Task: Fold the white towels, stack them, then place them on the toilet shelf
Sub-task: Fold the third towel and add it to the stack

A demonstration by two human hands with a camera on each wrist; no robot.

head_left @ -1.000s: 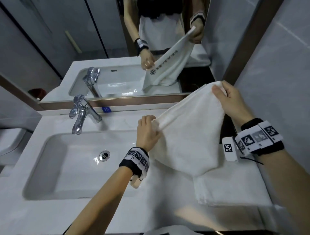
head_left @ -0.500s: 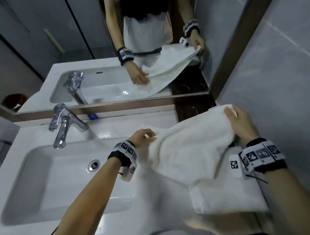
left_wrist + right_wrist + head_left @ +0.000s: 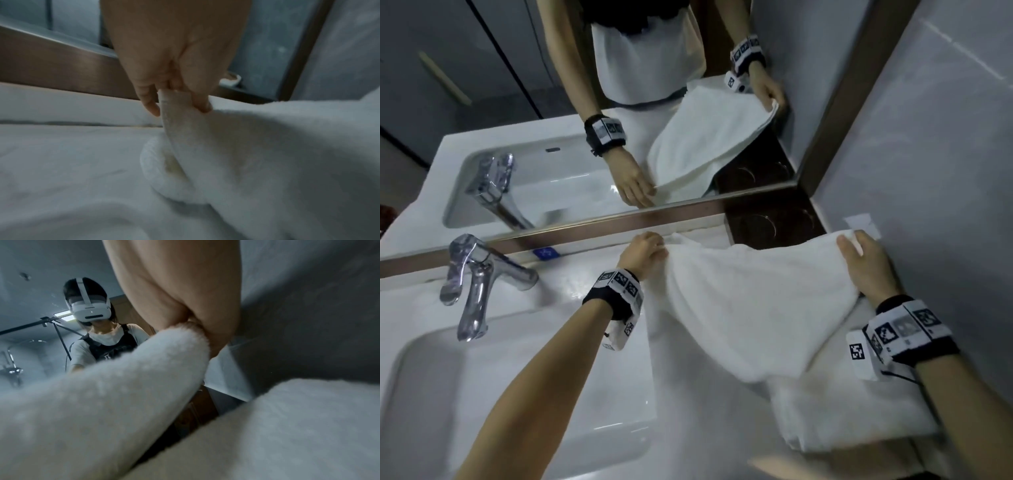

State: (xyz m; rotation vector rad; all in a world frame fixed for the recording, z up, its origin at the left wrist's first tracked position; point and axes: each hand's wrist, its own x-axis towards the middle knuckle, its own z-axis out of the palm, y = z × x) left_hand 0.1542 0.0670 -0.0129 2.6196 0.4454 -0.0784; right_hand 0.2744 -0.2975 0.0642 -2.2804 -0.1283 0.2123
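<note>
Nearest the viewer, a folded white towel (image 3: 859,418) lies flat on the white counter (image 3: 698,431) at the lower right, to the right of the basin (image 3: 524,387). Draped partly over its far edge is a second white towel (image 3: 750,308), held up by both hands and sagging between them, so that its lower fold rests on the folded towel and the counter. The right hand (image 3: 866,263) grips the towel's far right corner beside the grey tiled wall (image 3: 945,171), thumb on top and fingers curled beneath; the right wrist view shows the corner pinched between thumb and fingers (image 3: 218,331). The left hand (image 3: 645,251) holds the opposite corner low, close to the counter near the mirror's base; the left wrist view shows the towel's edge pinched between the fingertips (image 3: 202,104), with a rolled fold of cloth hanging just below. Both wrists wear black bands with black-and-white square markers. To the left, a chrome tap (image 3: 474,284) stands behind the basin. Beyond the hands runs the brown frame of the mirror (image 3: 619,102), with a dark recessed shelf (image 3: 774,219) to its right. The mirror reflects the tap, the basin, both hands and the held towel. No toilet shelf is visible.
</note>
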